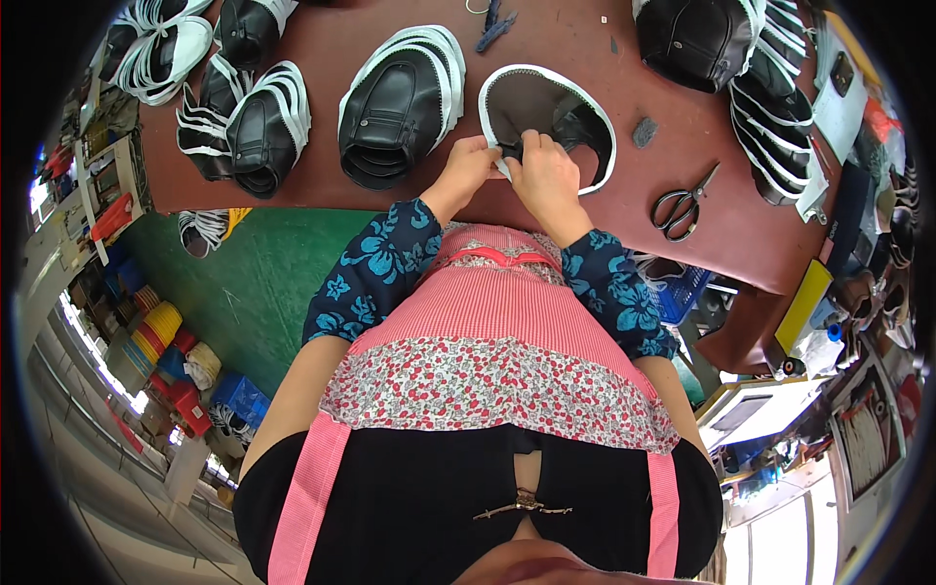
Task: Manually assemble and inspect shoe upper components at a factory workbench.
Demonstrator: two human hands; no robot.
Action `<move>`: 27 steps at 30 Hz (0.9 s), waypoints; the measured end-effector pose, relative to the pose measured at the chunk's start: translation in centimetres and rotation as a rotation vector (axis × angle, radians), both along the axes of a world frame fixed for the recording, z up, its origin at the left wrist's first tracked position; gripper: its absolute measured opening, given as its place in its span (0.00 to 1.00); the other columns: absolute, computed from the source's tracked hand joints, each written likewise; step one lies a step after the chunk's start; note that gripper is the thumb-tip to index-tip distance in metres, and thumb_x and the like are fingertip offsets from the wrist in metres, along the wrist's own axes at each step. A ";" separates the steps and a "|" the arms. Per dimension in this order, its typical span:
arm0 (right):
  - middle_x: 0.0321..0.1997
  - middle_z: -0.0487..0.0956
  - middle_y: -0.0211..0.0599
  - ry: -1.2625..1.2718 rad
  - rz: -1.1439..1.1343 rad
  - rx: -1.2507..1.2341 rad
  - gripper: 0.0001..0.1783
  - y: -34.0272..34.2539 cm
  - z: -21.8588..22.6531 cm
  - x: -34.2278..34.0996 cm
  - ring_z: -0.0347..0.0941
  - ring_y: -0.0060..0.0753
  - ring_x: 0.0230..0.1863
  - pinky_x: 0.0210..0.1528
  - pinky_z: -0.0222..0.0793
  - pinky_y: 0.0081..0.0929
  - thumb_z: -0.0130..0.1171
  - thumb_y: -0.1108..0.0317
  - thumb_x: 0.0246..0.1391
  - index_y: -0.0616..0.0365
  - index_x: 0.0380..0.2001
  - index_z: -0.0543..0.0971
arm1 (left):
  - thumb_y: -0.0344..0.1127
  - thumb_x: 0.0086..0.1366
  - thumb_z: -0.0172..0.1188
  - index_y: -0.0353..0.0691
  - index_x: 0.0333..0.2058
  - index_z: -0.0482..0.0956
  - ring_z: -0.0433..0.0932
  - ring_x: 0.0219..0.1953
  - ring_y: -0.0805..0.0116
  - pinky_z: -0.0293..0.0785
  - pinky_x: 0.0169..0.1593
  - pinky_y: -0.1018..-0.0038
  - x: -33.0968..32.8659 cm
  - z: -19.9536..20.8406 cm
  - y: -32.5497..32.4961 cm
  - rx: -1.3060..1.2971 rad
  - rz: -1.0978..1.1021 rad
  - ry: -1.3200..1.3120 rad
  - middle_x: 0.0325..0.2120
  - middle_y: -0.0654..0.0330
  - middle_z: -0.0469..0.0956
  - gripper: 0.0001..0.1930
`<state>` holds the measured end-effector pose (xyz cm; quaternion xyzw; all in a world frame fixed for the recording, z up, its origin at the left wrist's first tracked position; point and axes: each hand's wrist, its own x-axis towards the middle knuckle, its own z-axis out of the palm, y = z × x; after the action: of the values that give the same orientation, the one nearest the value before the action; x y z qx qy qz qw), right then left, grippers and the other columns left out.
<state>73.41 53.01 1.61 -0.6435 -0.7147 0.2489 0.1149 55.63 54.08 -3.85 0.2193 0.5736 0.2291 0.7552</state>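
Observation:
A black shoe upper with a white stitched edge (522,86) lies on the table, its dark inner side facing up. My left hand (462,175) pinches its near-left edge between thumb and fingers. Close beside it, my right hand (548,185) grips the same edge with fingers curled over the rim. What lies between the fingertips is partly hidden. To the left sits a stack of black shoe uppers (395,107) with white edges, nested in one another. Another nested stack of uppers (261,136) stands farther left.
Black-handled scissors (682,207) lie right of my hands, below a small dark grey lump (644,132). More stacked uppers (697,44) fill the far right and the table's right edge (770,127). Dark blue scraps (495,29) lie at the back of the red-brown table (585,34).

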 end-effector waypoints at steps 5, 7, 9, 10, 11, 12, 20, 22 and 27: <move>0.38 0.84 0.44 0.102 -0.025 0.108 0.15 0.0 -1.4 -0.1 0.86 0.49 0.41 0.40 0.84 0.45 0.74 0.62 0.58 0.56 0.41 0.80 | 0.28 0.80 0.58 0.33 0.55 0.81 0.87 0.43 0.70 0.89 0.51 0.68 0.5 0.9 -0.1 0.014 0.054 0.034 0.44 0.58 0.87 0.10; 0.37 0.85 0.44 0.196 -0.054 0.127 0.12 0.2 -2.2 0.5 0.87 0.49 0.40 0.40 0.84 0.46 0.73 0.63 0.59 0.57 0.39 0.82 | 0.29 0.79 0.60 0.33 0.55 0.79 0.87 0.43 0.71 0.89 0.49 0.69 0.8 1.4 -0.4 0.050 0.074 0.076 0.42 0.59 0.86 0.11; 0.34 0.88 0.45 0.425 -0.235 -0.117 0.08 0.3 -2.7 1.0 0.88 0.48 0.38 0.42 0.83 0.45 0.71 0.66 0.61 0.59 0.36 0.86 | 0.29 0.77 0.65 0.34 0.57 0.76 0.87 0.40 0.71 0.90 0.44 0.70 0.8 1.7 -0.8 0.091 0.162 0.331 0.41 0.60 0.86 0.15; 0.34 0.88 0.45 0.424 -0.233 -0.118 0.08 0.5 -2.6 0.9 0.88 0.48 0.38 0.42 0.83 0.45 0.71 0.66 0.61 0.59 0.36 0.86 | 0.29 0.77 0.65 0.34 0.57 0.76 0.87 0.40 0.71 0.90 0.44 0.70 0.8 1.6 -1.1 0.090 0.165 0.330 0.41 0.60 0.86 0.15; 0.33 0.89 0.45 0.461 -0.292 -0.216 0.07 0.6 -2.6 0.9 0.89 0.47 0.37 0.42 0.83 0.42 0.71 0.66 0.62 0.59 0.36 0.87 | 0.30 0.75 0.67 0.34 0.56 0.78 0.87 0.39 0.72 0.89 0.42 0.71 0.8 1.5 -1.6 0.171 0.157 0.348 0.41 0.60 0.86 0.15; 0.32 0.90 0.46 0.497 -0.351 -0.315 0.07 0.7 -2.6 0.9 0.90 0.47 0.36 0.43 0.83 0.39 0.70 0.67 0.62 0.60 0.36 0.89 | 0.31 0.74 0.70 0.34 0.56 0.80 0.87 0.38 0.72 0.89 0.41 0.72 0.8 1.5 -2.1 0.253 0.148 0.366 0.40 0.59 0.87 0.16; 0.30 0.90 0.42 0.721 -0.490 -0.498 0.09 -0.6 -5.2 0.6 0.88 0.31 0.34 0.42 0.81 0.31 0.70 0.68 0.62 0.64 0.37 0.89 | 0.42 0.74 0.73 0.37 0.42 0.91 0.86 0.40 0.74 0.86 0.42 0.73 2.1 2.2 -2.3 -0.025 0.206 0.319 0.37 0.63 0.88 0.12; 0.30 0.89 0.42 0.730 -0.487 -0.502 0.09 -0.8 -5.6 0.4 0.87 0.29 0.33 0.42 0.81 0.31 0.70 0.68 0.62 0.65 0.37 0.89 | 0.43 0.76 0.71 0.37 0.42 0.89 0.86 0.38 0.74 0.86 0.42 0.73 1.6 0.8 -2.1 -0.087 0.179 0.228 0.37 0.63 0.87 0.13; 0.34 0.87 0.34 0.885 -0.650 -0.476 0.09 -1.0 -7.9 1.0 0.83 0.24 0.35 0.43 0.80 0.25 0.69 0.70 0.67 0.67 0.41 0.87 | 0.40 0.79 0.67 0.37 0.44 0.86 0.84 0.35 0.73 0.87 0.41 0.72 0.2 -1.3 -2.0 -0.021 0.177 0.253 0.36 0.64 0.85 0.11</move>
<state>74.42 52.02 -6.27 -0.6726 -0.2899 0.5985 0.3246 55.84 52.07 -5.15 0.1871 0.6835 0.2596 0.6561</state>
